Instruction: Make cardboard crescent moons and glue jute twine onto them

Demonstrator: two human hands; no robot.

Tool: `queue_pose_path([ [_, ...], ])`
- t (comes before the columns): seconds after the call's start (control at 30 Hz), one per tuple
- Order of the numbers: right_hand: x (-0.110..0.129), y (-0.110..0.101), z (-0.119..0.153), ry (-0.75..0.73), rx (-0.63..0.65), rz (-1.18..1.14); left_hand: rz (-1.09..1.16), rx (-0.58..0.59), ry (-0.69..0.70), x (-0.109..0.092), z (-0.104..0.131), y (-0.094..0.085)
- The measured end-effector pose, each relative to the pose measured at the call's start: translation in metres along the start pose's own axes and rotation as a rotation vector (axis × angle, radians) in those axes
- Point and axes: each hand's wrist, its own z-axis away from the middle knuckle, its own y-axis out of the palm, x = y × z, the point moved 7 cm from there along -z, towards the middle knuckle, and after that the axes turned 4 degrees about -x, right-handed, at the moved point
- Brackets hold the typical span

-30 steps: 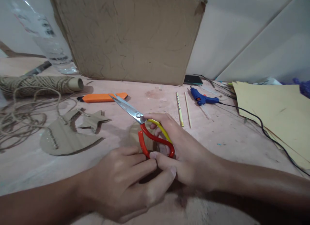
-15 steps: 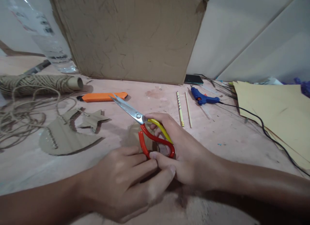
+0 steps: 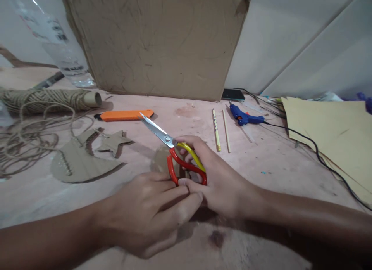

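Observation:
A pair of scissors (image 3: pixel 157 130) with one red and one yellow handle points up and to the left. My right hand (image 3: pixel 217 177) is wrapped around its handles. Close against it, my left hand (image 3: pixel 154 212) is closed at the end of the red handle, its fingertips meeting those of the right. Whatever the left fingers pinch is hidden. Beneath the scissors, a rounded brown cardboard piece (image 3: pixel 159 159) shows partly behind the hands. Left of them lie a cardboard crescent (image 3: pixel 84 161) and a small cardboard star (image 3: pixel 114 142), joined with twine.
An orange utility knife (image 3: pixel 124 115) lies beyond the scissors. Twine on a roll (image 3: pixel 52 100) and a water bottle (image 3: pixel 66 60) are at left. A cardboard sheet (image 3: pixel 157 45) leans behind. Rightward are a pencil (image 3: pixel 216 132), a thin stick (image 3: pixel 226 132), a corded blue glue gun (image 3: pixel 245 116) and tan sheets (image 3: pixel 334 126).
The scissor blades, slightly apart at the tips before, now look closed together. Both hands have shifted slightly up and left in view, still touching each other.

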Motion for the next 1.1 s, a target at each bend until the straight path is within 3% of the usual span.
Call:
queue_pose_path([
  [0.3, -0.014, 0.004, 0.001, 0.004, -0.061, -0.127, -0.018, -0.014, -0.039, 0.003, -0.008, 0.001],
  [0.63, -0.012, 0.004, 0.009, -0.060, -0.162, -0.128, -0.160, 0.098, 0.014, 0.002, 0.003, 0.007],
  [0.77, -0.012, 0.004, 0.009, -0.067, -0.157, -0.089, -0.093, 0.037, -0.030, 0.001, 0.004, 0.006],
  [0.9, -0.015, 0.005, 0.010, -0.045, -0.164, -0.081, -0.080, 0.076, -0.027, -0.002, 0.003, 0.006],
  [1.03, -0.018, 0.003, 0.009, -0.050, -0.180, -0.119, -0.031, 0.109, -0.108, 0.006, 0.005, -0.001],
  [1.1, -0.021, 0.000, 0.007, -0.052, -0.216, -0.209, 0.077, 0.071, -0.151, 0.016, 0.009, -0.008],
])
